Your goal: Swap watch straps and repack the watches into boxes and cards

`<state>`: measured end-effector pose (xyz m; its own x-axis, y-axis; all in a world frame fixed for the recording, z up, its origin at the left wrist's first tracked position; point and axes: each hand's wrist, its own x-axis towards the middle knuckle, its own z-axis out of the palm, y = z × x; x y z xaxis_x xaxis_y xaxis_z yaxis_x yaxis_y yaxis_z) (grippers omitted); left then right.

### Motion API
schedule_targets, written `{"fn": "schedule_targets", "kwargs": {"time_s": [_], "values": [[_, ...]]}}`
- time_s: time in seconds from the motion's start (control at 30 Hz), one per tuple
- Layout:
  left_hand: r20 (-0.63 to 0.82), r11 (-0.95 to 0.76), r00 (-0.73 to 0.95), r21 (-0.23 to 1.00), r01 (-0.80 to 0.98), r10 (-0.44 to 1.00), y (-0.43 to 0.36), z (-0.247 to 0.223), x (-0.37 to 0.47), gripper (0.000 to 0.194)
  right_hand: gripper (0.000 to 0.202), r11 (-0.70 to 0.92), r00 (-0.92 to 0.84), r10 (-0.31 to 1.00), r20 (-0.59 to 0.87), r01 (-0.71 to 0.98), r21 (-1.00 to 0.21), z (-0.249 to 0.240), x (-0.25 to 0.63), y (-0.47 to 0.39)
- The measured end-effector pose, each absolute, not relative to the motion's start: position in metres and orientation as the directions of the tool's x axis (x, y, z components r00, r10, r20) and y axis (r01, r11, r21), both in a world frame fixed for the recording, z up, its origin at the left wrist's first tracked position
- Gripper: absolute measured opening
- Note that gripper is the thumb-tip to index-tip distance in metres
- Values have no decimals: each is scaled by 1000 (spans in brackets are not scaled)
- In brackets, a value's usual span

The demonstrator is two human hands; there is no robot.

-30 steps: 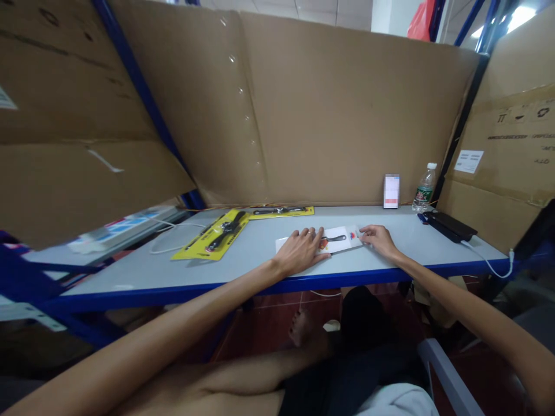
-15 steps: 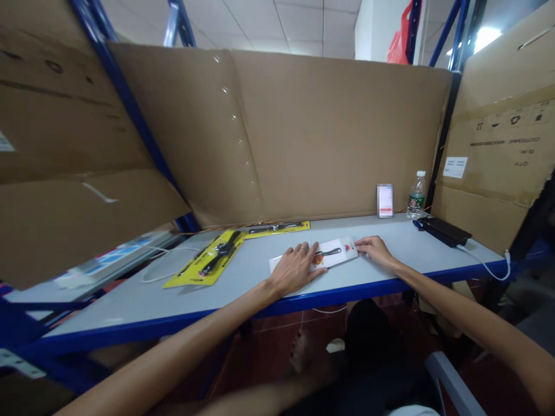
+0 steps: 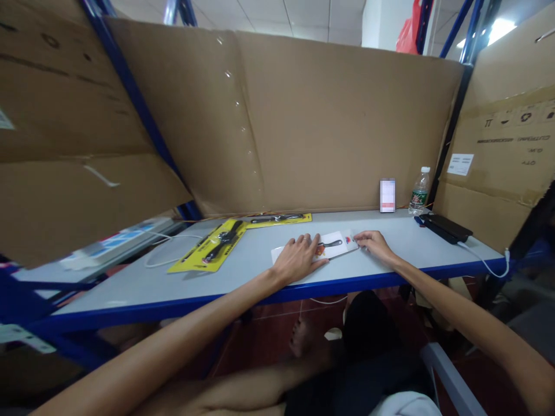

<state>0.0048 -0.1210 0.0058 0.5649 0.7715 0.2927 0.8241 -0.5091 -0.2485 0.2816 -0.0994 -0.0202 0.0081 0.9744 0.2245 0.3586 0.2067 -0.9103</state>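
Note:
A flat white package point(image 3: 333, 245) lies on the tabletop. Printed on it are a dark-handled utensil, some food and a small coloured logo near the right end. My left hand point(image 3: 298, 258) rests flat over its left half with the fingers stretched out, covering part of the print. At the right end, my right hand point(image 3: 373, 245) pinches the package's edge between thumb and fingers. Off to the left, a yellow card point(image 3: 191, 263) carries a black-handled tool point(image 3: 223, 242). Behind it lies another yellow card point(image 3: 303, 218) with a dark tool on it.
Along the back right stand a phone point(image 3: 387, 196) and a water bottle point(image 3: 420, 192). A black device point(image 3: 446, 229) with a white cable sits near the right edge. Cardboard panels point(image 3: 347, 127) wall the back and sides. A power strip point(image 3: 113, 248) lies at left.
The camera view has tilted slightly, so the table sits a little higher in the picture. Both hands stay in nearly the same place on the package.

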Motion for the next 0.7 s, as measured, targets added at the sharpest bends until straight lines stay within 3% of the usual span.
{"fn": "schedule_targets", "kwargs": {"time_s": [0.2,0.5,0.7], "values": [[296,-524,568,-219,823,768,-120,6,4,70,17,63,17,997,69,224,-973,-7,283,-96],[296,-515,572,-252,819,765,-118,4,2,71,6,-21,-53,998,-32,181,-983,1,291,-84],[291,-534,586,-241,810,757,-119,6,1,71,17,-34,-118,991,-60,210,-977,3,293,-78]]}}
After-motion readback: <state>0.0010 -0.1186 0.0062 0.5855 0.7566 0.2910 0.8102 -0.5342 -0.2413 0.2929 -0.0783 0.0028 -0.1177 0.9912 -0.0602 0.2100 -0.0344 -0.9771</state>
